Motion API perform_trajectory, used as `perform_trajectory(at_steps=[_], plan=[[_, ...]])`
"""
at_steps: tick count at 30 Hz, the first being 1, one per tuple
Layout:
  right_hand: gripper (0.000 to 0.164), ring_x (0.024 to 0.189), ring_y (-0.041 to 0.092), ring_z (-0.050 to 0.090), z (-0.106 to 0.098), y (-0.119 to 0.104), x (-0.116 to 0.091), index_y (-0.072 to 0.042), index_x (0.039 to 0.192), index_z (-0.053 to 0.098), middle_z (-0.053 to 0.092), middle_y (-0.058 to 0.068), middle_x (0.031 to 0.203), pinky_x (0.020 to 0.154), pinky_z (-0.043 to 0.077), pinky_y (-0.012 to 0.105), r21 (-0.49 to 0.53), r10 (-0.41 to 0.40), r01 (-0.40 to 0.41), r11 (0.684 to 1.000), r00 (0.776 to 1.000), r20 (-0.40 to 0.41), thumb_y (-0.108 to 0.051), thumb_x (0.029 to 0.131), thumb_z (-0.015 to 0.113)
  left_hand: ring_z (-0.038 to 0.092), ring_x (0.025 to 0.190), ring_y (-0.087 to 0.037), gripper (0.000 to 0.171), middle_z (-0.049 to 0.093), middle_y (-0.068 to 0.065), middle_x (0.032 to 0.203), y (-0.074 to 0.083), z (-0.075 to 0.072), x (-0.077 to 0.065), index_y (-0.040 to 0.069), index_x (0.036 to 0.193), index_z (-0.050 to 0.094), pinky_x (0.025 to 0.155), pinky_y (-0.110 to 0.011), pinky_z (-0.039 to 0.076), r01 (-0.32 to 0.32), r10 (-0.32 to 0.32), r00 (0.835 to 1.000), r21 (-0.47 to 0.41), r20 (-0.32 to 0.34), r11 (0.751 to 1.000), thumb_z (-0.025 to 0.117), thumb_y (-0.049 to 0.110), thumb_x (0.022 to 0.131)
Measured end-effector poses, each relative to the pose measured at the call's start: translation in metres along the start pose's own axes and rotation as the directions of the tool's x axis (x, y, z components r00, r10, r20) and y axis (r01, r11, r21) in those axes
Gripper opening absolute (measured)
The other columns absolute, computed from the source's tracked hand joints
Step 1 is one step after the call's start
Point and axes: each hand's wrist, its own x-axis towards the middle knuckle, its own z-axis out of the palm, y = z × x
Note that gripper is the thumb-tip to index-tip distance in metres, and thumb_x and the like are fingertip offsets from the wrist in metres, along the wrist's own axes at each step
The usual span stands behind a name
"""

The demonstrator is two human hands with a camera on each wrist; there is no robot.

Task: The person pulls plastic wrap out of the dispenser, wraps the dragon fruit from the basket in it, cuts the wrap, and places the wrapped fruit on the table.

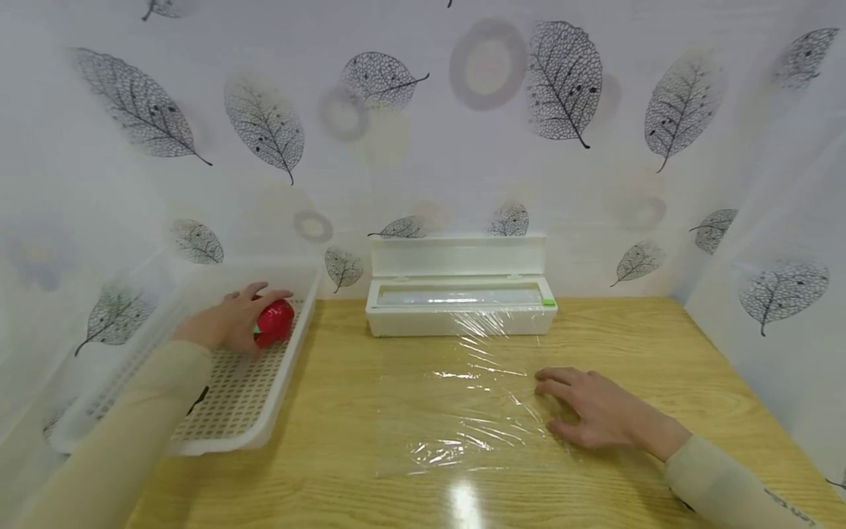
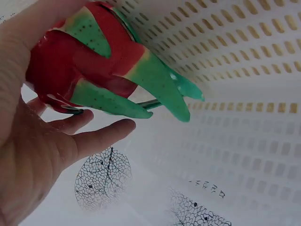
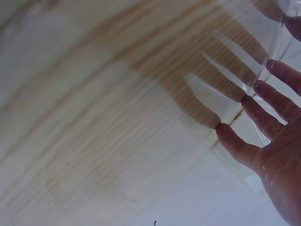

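Observation:
In the head view my left hand (image 1: 239,319) reaches into a white plastic basket (image 1: 283,386) and grips a red dragon fruit (image 1: 277,322). Its green pointed scales show in the left wrist view, with the thumb on one side of the fruit and fingers on the other. Right of centre, my right hand (image 1: 598,409) rests with spread fingers at the right edge of a sheet of clear cling film (image 1: 456,419). Its fingertips touch down on the table in the right wrist view. The film runs out of a white cling film box (image 1: 456,323) with its lid up.
The wooden table (image 1: 344,411) carries the basket at left and the film box at the back. A green slider (image 1: 548,302) sits on the box's right end. Leaf-printed sheeting (image 1: 423,169) stands behind and along both sides.

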Motion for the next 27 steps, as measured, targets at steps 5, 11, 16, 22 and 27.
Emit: perform_trajectory(at_steps=[5, 11, 16, 22, 27], plan=[[0.046, 0.122, 0.032, 0.064, 0.0, 0.0, 0.0, -0.017, 0.127, 0.065, 0.062, 0.009, 0.14, 0.088, 0.056, 0.053, 0.006, 0.004, -0.004, 1.0, 1.0, 0.008, -0.042, 0.088, 0.072, 0.048, 0.116, -0.06, 0.107, 0.039, -0.032, 0.141, 0.0, 0.005, 0.002, 0.024, 0.153, 0.035, 0.074, -0.069, 0.056, 0.003, -0.003, 1.0, 0.031, -0.007, 1.0, 0.09, 0.014, 0.061], [0.046, 0.122, 0.032, 0.064, 0.001, -0.002, 0.0, -0.017, 0.126, 0.065, 0.062, 0.009, 0.14, 0.088, 0.057, 0.053, 0.0, 0.006, -0.006, 1.0, 1.0, -0.007, -0.042, 0.087, 0.073, 0.056, 0.097, -0.053, 0.099, 0.044, -0.035, 0.13, 0.004, 0.005, 0.002, 0.019, 0.15, 0.039, 0.069, -0.066, 0.057, -0.004, 0.006, 0.999, 0.046, -0.044, 0.999, 0.09, 0.014, 0.065], [0.047, 0.122, 0.033, 0.064, 0.002, -0.002, 0.0, -0.017, 0.126, 0.065, 0.062, 0.01, 0.14, 0.088, 0.056, 0.053, 0.003, 0.008, -0.008, 1.0, 1.0, -0.01, -0.042, 0.087, 0.073, 0.057, 0.085, -0.048, 0.096, 0.046, -0.037, 0.124, 0.007, 0.005, -0.002, 0.017, 0.149, 0.041, 0.064, -0.062, 0.059, -0.006, 0.012, 0.996, 0.064, -0.093, 0.998, 0.089, 0.017, 0.066], [0.045, 0.122, 0.032, 0.064, 0.002, -0.001, 0.0, -0.018, 0.125, 0.065, 0.063, 0.01, 0.139, 0.086, 0.057, 0.052, 0.0, -0.003, 0.003, 1.0, 1.0, -0.019, -0.041, 0.087, 0.073, 0.058, 0.088, -0.048, 0.096, 0.047, -0.036, 0.122, 0.011, 0.007, -0.004, 0.017, 0.148, 0.042, 0.066, -0.062, 0.058, 0.029, -0.022, 0.994, 0.065, -0.105, 0.997, 0.09, 0.027, 0.066], [0.044, 0.121, 0.031, 0.065, 0.001, -0.002, -0.001, -0.019, 0.125, 0.065, 0.063, 0.009, 0.139, 0.086, 0.057, 0.052, 0.001, 0.001, -0.001, 1.0, 1.0, -0.025, -0.041, 0.088, 0.073, 0.056, 0.088, -0.049, 0.097, 0.046, -0.036, 0.121, 0.014, 0.008, -0.001, 0.017, 0.147, 0.042, 0.067, -0.063, 0.057, 0.043, -0.038, 0.993, 0.048, -0.116, 0.998, 0.092, 0.03, 0.065]])
